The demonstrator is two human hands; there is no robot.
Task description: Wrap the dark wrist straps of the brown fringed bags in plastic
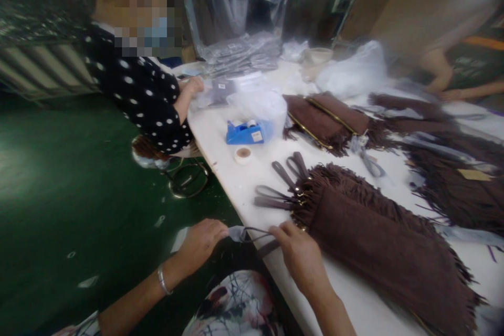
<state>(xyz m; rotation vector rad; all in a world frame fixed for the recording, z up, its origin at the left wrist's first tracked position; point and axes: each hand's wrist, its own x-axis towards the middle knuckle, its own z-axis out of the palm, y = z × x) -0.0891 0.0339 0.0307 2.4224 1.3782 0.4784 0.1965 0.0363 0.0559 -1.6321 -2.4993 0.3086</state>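
Over the table's near edge, a dark wrist strap (256,229) stretches between my two hands. My left hand (203,241) pinches a small piece of clear plastic (236,233) at the strap's looped end. My right hand (297,252) is closed on the strap close to the bags; the exact grip is partly hidden by the fingers. Beside it lies a stack of brown fringed bags (366,236), with several other strap loops (285,174) sticking out towards the left. Another dark strap hangs beneath my right hand.
A blue tape dispenser (244,134) and a roll of tape (243,155) stand on the white table (220,160). More brown bags (326,115) and plastic bags (354,71) lie beyond. A co-worker in a dotted top (134,84) sits at left; another person's arms (441,68) are at right.
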